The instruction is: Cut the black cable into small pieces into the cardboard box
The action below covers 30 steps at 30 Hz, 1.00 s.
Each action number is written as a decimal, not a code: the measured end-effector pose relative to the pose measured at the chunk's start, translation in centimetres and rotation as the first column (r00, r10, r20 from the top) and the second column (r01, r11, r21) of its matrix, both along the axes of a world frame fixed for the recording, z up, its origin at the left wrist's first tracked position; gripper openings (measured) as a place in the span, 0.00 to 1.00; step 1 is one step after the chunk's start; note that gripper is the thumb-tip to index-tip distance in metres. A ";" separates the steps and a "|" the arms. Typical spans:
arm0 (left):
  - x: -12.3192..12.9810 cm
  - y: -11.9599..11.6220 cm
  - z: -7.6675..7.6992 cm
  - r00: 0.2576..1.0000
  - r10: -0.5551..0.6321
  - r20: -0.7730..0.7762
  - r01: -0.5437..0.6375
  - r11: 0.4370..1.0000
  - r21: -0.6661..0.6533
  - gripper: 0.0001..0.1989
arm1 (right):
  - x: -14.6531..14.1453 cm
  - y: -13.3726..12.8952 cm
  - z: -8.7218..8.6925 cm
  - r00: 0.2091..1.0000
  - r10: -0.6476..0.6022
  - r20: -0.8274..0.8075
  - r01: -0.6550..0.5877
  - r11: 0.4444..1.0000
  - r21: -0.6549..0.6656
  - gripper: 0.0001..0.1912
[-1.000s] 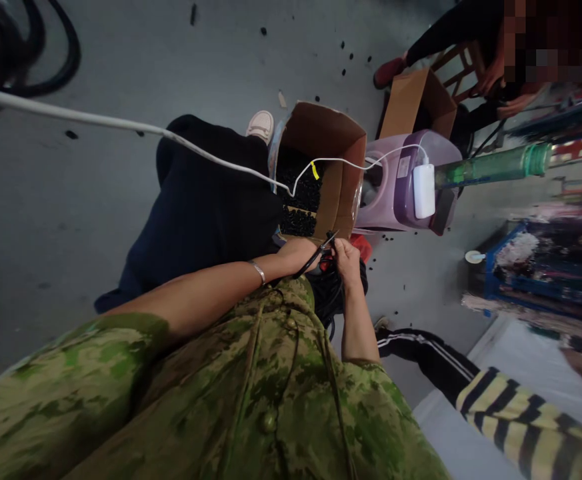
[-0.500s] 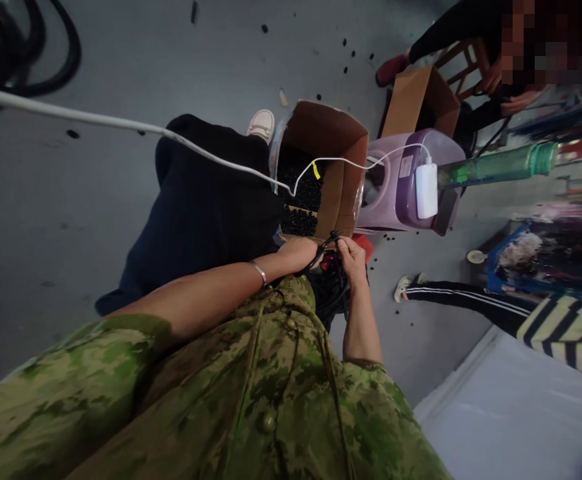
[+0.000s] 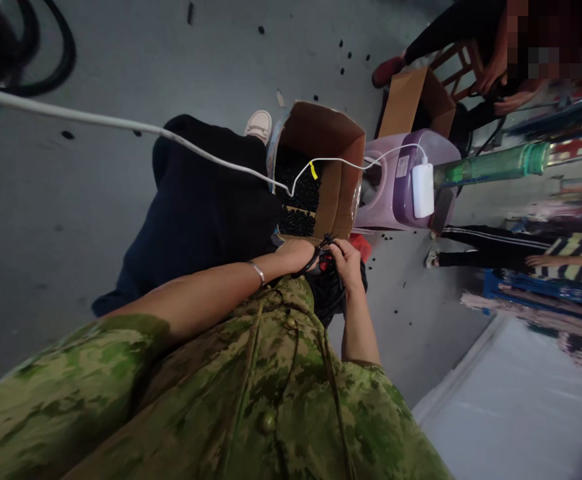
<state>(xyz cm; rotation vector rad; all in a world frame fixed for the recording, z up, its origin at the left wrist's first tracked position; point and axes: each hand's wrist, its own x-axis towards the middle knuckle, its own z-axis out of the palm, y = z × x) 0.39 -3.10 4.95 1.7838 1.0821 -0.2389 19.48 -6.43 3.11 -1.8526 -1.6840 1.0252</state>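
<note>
Left hand (image 3: 298, 257) curled closed round black cord (image 3: 325, 243); right hand (image 3: 348, 265) pinched nearly shut on it, probably near a tip, blurry. Cord at near edge of cardboard box (image 3: 321, 127), black pieces (image 3: 298, 223) inside, white cable (image 3: 221, 160) crossing above. Beyond: purple container (image 3: 403, 200), green bottle (image 3: 501, 163).

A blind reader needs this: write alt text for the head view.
Left hand and right hand hold a black cord beside an open cardboard box of small black pieces. A purple container and a person in stripes are nearby.
</note>
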 end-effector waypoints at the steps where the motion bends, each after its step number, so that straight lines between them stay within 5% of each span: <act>1: 0.0 0.0 0.1 1.000 0.001 0.006 -0.001 1.000 0.000 0.22 | 0.0 -0.1 0.0 1.000 -0.004 0.009 0.003 1.000 0.018 0.11; 9: 0.1 0.2 -0.4 1.000 -0.005 0.018 0.004 1.000 0.022 0.21 | -0.8 0.0 -0.2 0.997 -0.067 0.028 0.063 0.990 0.129 0.11; 25: 0.3 -0.2 -0.9 0.999 -0.047 0.008 0.046 0.996 0.078 0.21 | -0.1 -0.1 -0.7 0.984 -0.026 0.179 0.009 0.995 0.094 0.13; 30: 0.2 -0.2 -0.3 0.999 -0.035 -0.013 0.037 0.992 0.117 0.21 | 0.1 -0.2 -1.2 0.916 0.034 0.400 -0.098 0.985 0.140 0.17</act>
